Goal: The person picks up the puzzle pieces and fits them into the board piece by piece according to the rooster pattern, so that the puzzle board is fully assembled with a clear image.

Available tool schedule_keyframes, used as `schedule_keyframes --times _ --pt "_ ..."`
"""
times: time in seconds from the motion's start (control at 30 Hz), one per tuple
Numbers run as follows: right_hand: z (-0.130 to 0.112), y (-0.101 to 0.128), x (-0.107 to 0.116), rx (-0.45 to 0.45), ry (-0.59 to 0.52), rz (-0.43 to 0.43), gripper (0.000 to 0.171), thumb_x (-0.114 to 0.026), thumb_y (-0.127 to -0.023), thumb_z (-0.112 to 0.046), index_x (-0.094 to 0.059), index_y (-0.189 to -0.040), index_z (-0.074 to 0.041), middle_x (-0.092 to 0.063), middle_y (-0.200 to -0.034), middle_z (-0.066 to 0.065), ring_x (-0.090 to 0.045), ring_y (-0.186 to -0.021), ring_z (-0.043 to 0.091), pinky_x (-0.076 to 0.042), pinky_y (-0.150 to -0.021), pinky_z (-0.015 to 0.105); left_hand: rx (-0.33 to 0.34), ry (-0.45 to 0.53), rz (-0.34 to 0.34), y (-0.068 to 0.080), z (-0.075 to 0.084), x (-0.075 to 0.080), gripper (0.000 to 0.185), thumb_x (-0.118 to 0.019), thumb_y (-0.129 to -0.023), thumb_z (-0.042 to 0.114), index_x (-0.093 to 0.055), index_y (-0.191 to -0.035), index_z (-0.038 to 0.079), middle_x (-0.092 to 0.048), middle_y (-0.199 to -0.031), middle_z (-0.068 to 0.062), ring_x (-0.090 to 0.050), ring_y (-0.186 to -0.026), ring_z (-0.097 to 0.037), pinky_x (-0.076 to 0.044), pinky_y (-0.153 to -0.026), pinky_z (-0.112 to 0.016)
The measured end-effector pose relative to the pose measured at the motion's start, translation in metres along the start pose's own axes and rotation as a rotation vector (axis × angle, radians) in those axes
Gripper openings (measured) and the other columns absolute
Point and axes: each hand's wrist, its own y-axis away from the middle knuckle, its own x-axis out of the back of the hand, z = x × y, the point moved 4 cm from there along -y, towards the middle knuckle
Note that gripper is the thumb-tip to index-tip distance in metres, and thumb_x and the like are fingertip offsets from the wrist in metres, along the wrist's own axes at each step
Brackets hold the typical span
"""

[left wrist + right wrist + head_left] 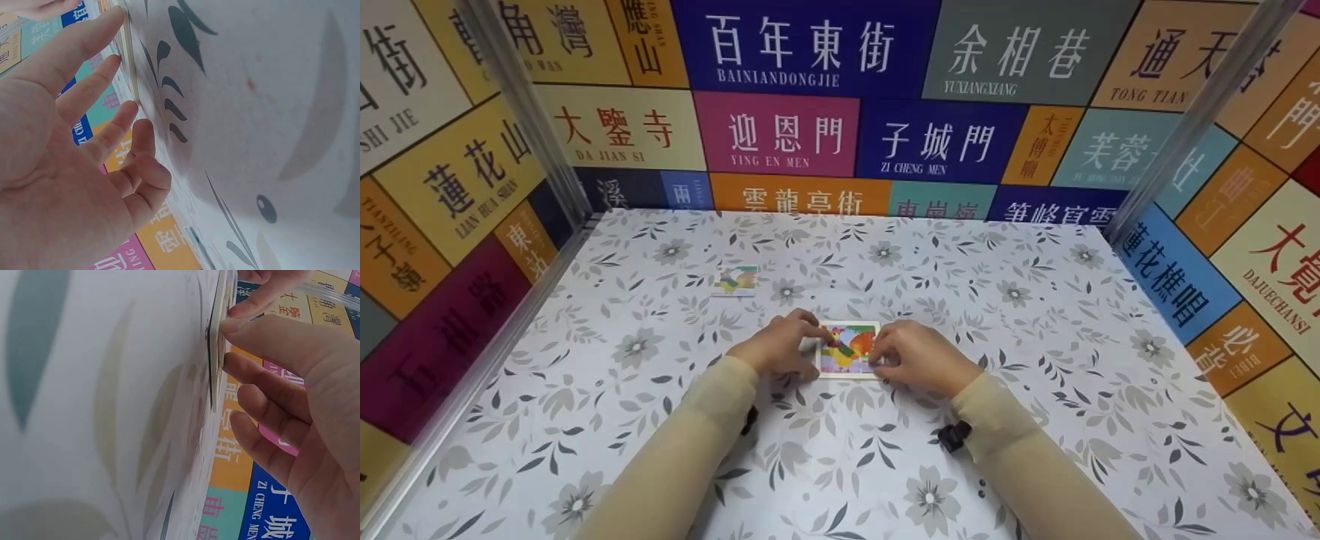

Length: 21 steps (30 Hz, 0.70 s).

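A small picture puzzle board with a cream rim lies flat on the table, showing a colourful rooster. My left hand is at its left side, one fingertip over the picture and the thumb near the lower corner. In the left wrist view, the relaxed fingers reach the board's edge. On the opposite side, my right hand bends its fingers at the board's right part. The right wrist view shows thumb and index finger pinching a thin puzzle piece raised slightly above the board.
A second small picture card lies farther back, left of the board. The table wears a white cloth printed with grey flowers and leaves. Panels of coloured signs wall in the back and both sides, with clear posts at the corners.
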Motion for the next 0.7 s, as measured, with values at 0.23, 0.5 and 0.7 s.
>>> schedule_keyframes --times 0.23,0.5,0.7 --pt "-0.0017 -0.0012 -0.0016 0.021 0.038 -0.013 0.011 -0.082 -0.088 -0.023 -0.084 -0.098 -0.021 -0.072 -0.103 -0.005 -0.064 -0.095 0.015 -0.053 -0.088 0.036 0.0 0.003 0.005 -0.0006 -0.0008 -0.0009 0.053 -0.086 -0.083 0.015 -0.071 -0.132 0.027 -0.046 -0.151 -0.01 -0.044 -0.135 -0.042 -0.04 -0.113 -0.055" --pt "-0.0024 -0.0017 -0.0015 0.009 0.025 -0.051 0.011 -0.08 -0.089 -0.02 -0.084 -0.099 -0.021 -0.072 -0.107 -0.004 -0.065 -0.102 0.016 -0.053 -0.097 0.037 0.014 0.001 -0.011 -0.0002 -0.0005 -0.0004 0.053 -0.084 -0.084 0.016 -0.07 -0.134 0.029 -0.045 -0.152 -0.009 -0.043 -0.137 -0.04 -0.039 -0.114 -0.054" --pt "-0.0039 -0.0015 -0.0013 0.002 0.035 -0.071 0.011 -0.08 -0.089 -0.021 -0.084 -0.099 -0.022 -0.071 -0.108 -0.003 -0.064 -0.103 0.017 -0.052 -0.097 0.038 0.0 -0.001 -0.007 0.0009 -0.0008 -0.0005 0.052 -0.084 -0.084 0.015 -0.071 -0.132 0.029 -0.046 -0.152 -0.011 -0.044 -0.135 -0.042 -0.039 -0.113 -0.055"
